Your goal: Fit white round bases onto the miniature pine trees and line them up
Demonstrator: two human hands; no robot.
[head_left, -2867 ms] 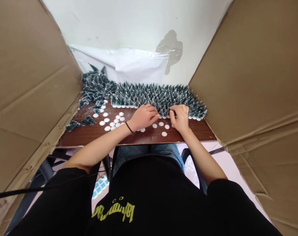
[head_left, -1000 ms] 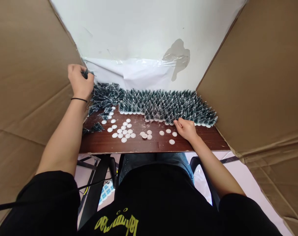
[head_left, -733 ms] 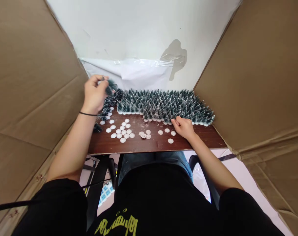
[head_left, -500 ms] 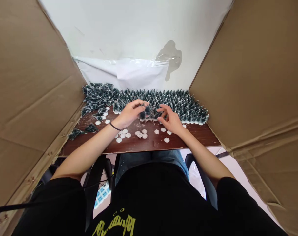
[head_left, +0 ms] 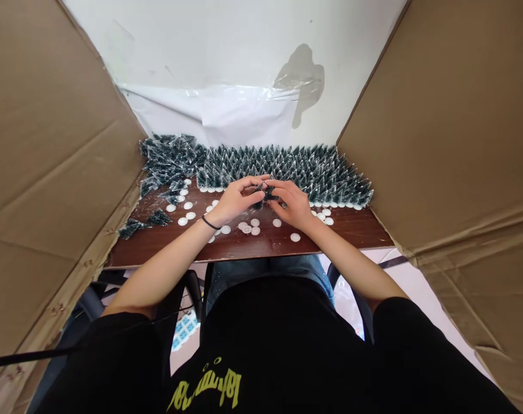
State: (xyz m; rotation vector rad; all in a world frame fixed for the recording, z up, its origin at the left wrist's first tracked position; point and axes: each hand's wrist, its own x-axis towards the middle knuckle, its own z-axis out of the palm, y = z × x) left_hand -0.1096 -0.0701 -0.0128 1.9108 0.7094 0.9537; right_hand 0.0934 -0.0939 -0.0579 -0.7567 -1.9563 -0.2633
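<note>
My left hand (head_left: pixel 237 200), with a black band at the wrist, is closed around a small dark green frosted tree (head_left: pixel 258 202). My right hand (head_left: pixel 290 202) meets it from the right, its fingers curled at the same spot around dark green bristles; how much of them belongs to a second tree is hidden. Just behind both hands, upright frosted trees (head_left: pixel 321 172) with white round bases stand in dense rows. Several loose white discs (head_left: pixel 255 222) lie on the brown table (head_left: pixel 270 247) between my forearms and beside my right hand.
A heap of frosted trees (head_left: pixel 170 158) lies at the back left, with a few loose trees (head_left: pixel 159 217) nearer the left edge. Brown covered panels (head_left: pixel 459 115) flank the table, and a white wall (head_left: pixel 226 46) rises behind.
My right hand has moved left to meet my left hand, closing the gap between them. Its fingers have curled in around the bristles. The view has shifted slightly.
</note>
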